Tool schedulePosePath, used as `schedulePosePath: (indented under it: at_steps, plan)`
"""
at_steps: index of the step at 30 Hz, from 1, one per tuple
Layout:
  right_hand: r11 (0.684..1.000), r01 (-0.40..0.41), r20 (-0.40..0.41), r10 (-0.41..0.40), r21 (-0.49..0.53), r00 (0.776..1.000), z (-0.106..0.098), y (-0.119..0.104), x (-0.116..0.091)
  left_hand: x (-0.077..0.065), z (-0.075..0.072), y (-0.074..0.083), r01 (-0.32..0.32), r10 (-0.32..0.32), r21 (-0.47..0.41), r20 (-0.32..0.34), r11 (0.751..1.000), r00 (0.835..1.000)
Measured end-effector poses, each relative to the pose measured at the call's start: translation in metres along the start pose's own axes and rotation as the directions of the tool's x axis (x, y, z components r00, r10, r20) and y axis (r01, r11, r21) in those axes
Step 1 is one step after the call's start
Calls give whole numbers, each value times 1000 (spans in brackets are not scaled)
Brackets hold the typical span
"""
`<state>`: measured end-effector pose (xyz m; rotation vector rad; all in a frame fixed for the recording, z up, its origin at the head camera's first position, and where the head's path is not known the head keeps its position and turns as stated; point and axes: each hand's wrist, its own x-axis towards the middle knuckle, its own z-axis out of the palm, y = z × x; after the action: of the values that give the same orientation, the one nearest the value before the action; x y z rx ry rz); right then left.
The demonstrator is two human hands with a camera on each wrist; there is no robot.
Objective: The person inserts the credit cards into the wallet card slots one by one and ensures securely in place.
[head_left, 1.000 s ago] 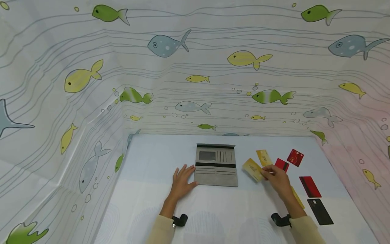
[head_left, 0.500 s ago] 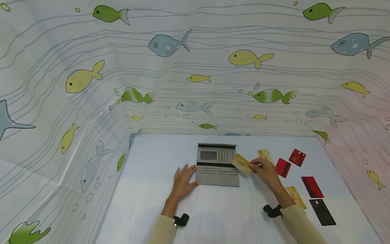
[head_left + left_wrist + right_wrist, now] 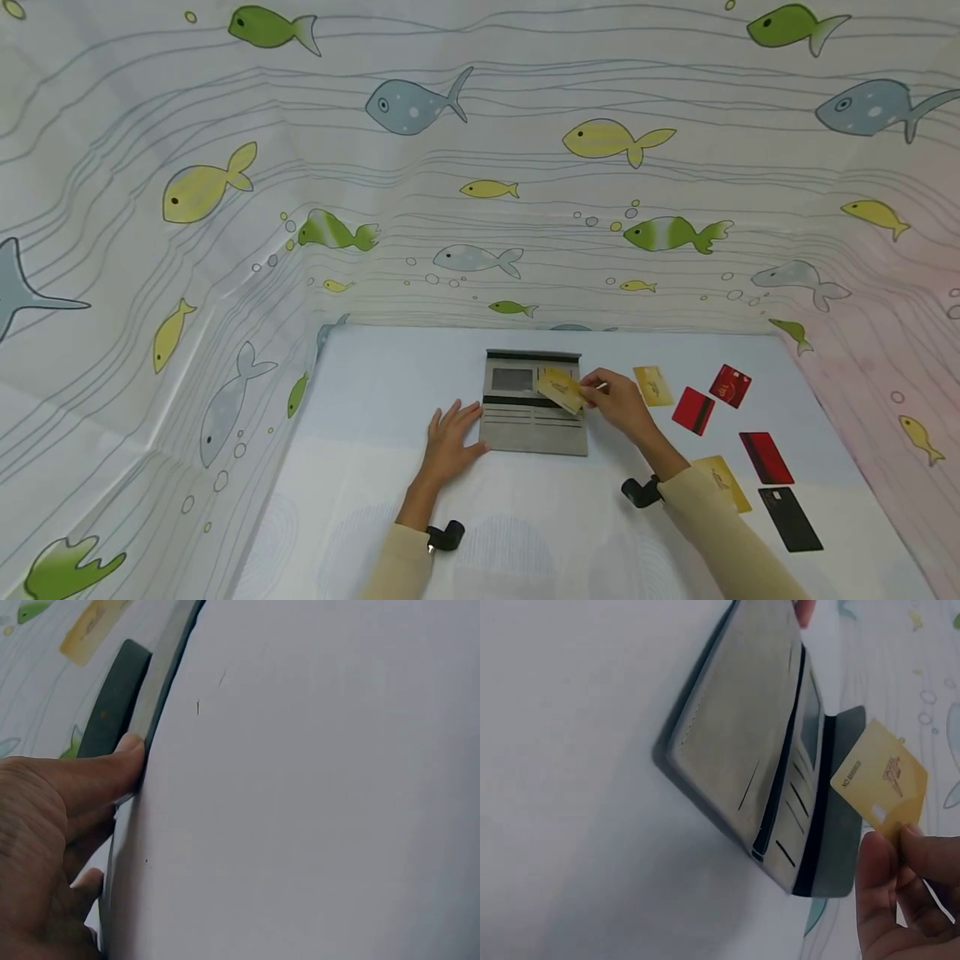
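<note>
A grey wallet (image 3: 502,438) lies unfolded on the white table, its clear window (image 3: 512,380) and card slots facing up. My left hand (image 3: 448,450) is spread at the wallet's left edge, fingertips against it. In the left wrist view the thumb (image 3: 129,746) lies along that edge. Between thumb and fingers, my right hand (image 3: 618,406) pinches a gold card (image 3: 558,387) by its right end. The card is tilted over the slots in the wallet's upper right part. In the right wrist view the card (image 3: 881,776) shows its printed face, a chip near the pinching fingers.
Right of the wallet lie another gold card (image 3: 653,386), a red striped card (image 3: 693,411) and a red card (image 3: 729,386). Nearer are a second red striped card (image 3: 766,457), a black card (image 3: 791,520) and a gold card (image 3: 726,479) partly behind the right sleeve (image 3: 705,517).
My right hand has carried the gold card leftward from among the loose cards to over the wallet's upper right slots. The left hand has stayed at the wallet's left edge.
</note>
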<state>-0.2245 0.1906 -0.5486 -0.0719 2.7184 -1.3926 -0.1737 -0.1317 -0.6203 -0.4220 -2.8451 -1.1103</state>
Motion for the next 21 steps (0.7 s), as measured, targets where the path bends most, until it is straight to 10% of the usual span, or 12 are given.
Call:
schedulePosePath:
  at_steps: [21]
  plan:
    - [995, 80, 81, -75, -54, 994, 37, -24, 26, 0, 0, -2, 16, -16, -3, 10, 1000, 1000]
